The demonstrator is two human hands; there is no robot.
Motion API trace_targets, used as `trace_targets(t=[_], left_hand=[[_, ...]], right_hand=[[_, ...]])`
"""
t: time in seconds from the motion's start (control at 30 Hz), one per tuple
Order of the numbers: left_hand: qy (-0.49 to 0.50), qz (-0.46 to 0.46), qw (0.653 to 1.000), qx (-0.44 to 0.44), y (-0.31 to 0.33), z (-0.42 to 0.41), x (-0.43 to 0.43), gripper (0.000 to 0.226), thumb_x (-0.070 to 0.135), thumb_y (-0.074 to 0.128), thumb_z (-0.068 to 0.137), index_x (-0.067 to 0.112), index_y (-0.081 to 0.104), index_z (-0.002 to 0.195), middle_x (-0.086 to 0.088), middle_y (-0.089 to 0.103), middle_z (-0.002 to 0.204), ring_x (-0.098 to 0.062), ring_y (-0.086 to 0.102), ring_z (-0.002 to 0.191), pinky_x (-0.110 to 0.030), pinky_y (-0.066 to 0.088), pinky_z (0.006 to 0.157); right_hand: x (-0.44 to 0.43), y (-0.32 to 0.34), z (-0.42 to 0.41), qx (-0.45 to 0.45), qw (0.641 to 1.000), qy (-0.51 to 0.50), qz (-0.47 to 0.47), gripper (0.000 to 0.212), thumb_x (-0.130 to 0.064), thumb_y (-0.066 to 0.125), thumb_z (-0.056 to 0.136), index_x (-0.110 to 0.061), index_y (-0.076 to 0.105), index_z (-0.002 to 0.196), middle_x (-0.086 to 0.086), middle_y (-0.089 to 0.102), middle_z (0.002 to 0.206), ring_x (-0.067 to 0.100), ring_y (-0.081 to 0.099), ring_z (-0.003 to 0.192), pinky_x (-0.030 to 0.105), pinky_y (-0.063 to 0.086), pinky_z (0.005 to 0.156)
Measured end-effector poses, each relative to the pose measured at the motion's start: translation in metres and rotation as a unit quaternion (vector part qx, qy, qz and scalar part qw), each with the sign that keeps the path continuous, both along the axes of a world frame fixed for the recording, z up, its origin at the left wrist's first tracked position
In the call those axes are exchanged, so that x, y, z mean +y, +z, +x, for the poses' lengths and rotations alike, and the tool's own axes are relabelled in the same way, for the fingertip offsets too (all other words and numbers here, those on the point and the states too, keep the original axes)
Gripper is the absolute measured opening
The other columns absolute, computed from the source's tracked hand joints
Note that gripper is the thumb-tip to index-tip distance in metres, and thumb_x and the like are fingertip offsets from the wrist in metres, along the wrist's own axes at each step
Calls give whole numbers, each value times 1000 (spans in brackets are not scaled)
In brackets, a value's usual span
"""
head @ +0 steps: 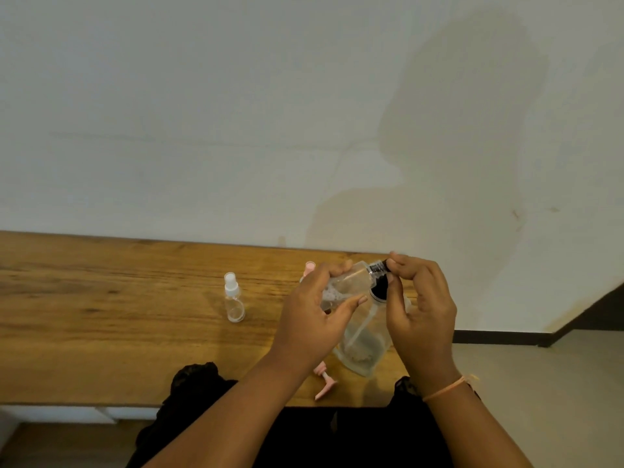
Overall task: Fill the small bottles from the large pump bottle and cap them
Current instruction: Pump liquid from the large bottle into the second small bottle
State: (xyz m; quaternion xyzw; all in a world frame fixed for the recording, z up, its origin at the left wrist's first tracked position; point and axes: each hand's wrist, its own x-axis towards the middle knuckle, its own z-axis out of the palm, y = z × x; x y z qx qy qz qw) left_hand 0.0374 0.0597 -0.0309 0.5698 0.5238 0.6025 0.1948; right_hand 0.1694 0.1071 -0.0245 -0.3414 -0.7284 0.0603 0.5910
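Head view: the left hand holds a clear small bottle above the counter, tipped on its side with the neck toward the right. Its fingers and thumb are curled round the body. The right hand pinches the black cap at that neck between thumb and fingertips, the other fingers loosely bent. Just below stands the pump bottle, clear, with a black collar and only a little left at the bottom. A spray bottle stands well to the left, and a pink pump lies near the counter's front edge.

The step looks like capping, though the cap may equally be coming off; the threads are too small to read. Next calls for a steady twist of the cap while the left hand keeps the bottle from turning.
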Motion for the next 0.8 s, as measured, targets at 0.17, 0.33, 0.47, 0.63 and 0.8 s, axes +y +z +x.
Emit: trace_targets(t=[0.17, 0.33, 0.47, 0.63, 0.8], left_hand=[[13, 28, 999, 17, 1, 0, -1, 46, 13, 78, 75, 34, 53, 106, 24, 57, 112, 13, 51, 111, -1, 39, 86], [6, 7, 1000, 15, -1, -2, 3, 38, 13, 78, 75, 25, 58, 105, 25, 57, 110, 16, 52, 108, -1, 40, 83], [-7, -16, 1000, 7, -1, -2, 2, 38, 16, 78, 75, 28, 59, 106, 26, 58, 109, 9, 56, 106, -2, 43, 80], [0, 10, 1000, 0, 2, 0, -2, 44, 11, 78, 74, 33, 56, 106, 23, 58, 110, 13, 54, 107, 0, 41, 80], [15, 31, 999, 14, 1, 0, 0, 45, 14, 78, 74, 35, 55, 107, 25, 58, 111, 10, 54, 110, -7, 43, 90]], right_hand=[[-2, 5, -1, 2, 1000, 2, 1, 21, -10, 48, 86, 1, 65, 93, 0, 57, 99, 8, 56, 96, 10, 44, 90], [5, 4, -4, 27, 999, 13, -20, 18, -10, 49, 84, 0, 64, 86, -1, 55, 93, 5, 55, 91, 7, 43, 84], [7, -3, 1, 10, 1000, 23, -16, 18, -10, 50, 84, 2, 64, 85, -4, 54, 92, 1, 54, 91, 7, 44, 84], [2, 1, -1, 27, 999, 25, -18, 19, -10, 50, 84, 0, 65, 90, -5, 55, 95, -3, 54, 96, 9, 44, 86], [1, 6, -3, 20, 999, 19, -15, 20, -9, 48, 84, 0, 64, 91, 0, 57, 97, 6, 56, 95, 9, 44, 88]])
